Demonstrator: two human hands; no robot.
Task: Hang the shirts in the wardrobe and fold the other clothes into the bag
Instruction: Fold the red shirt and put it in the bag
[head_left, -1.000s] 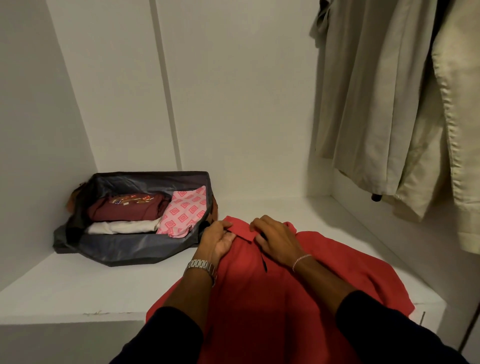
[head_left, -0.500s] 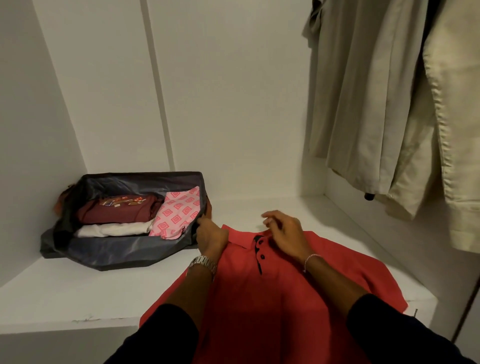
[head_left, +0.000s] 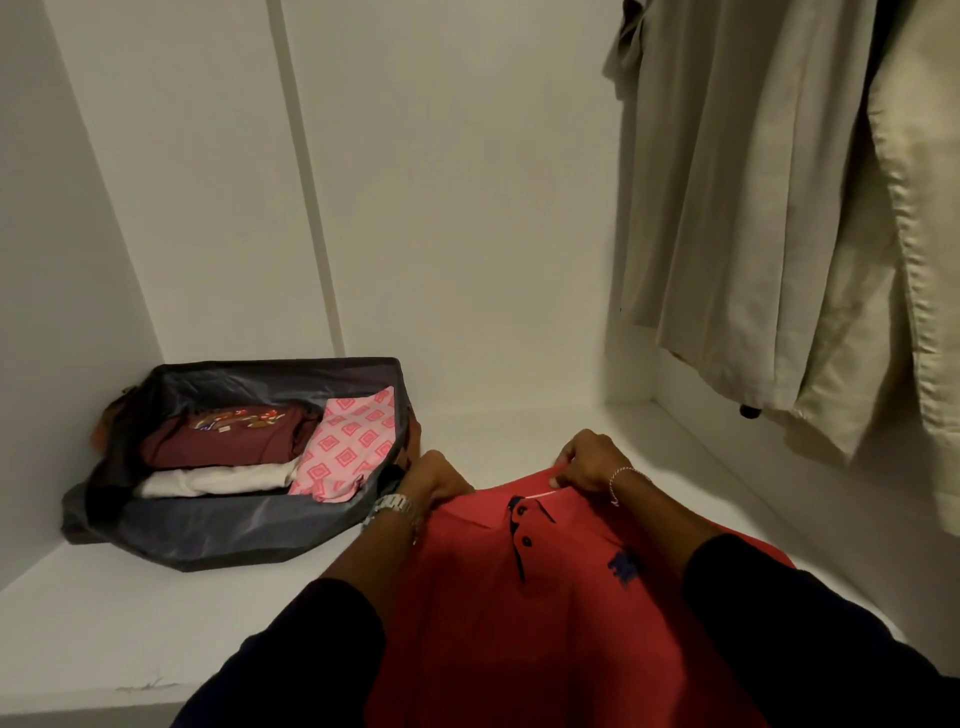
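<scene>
The red shirt (head_left: 545, 597) is soft, light and floppy, so the shoulders by the collar look like the best place to hold it. It lies on the white shelf (head_left: 130, 623), near the bag (head_left: 218, 535). The left hand (head_left: 434, 480) and right hand (head_left: 589, 462) each pinch it near the collar. A second ago the collar lay flat; now it is lifted and the buttons show.

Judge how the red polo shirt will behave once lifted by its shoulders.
The red polo shirt probably sags: it already drapes over the shelf edge. Likely light, since the left hand and right hand grip only fabric edges.
</scene>
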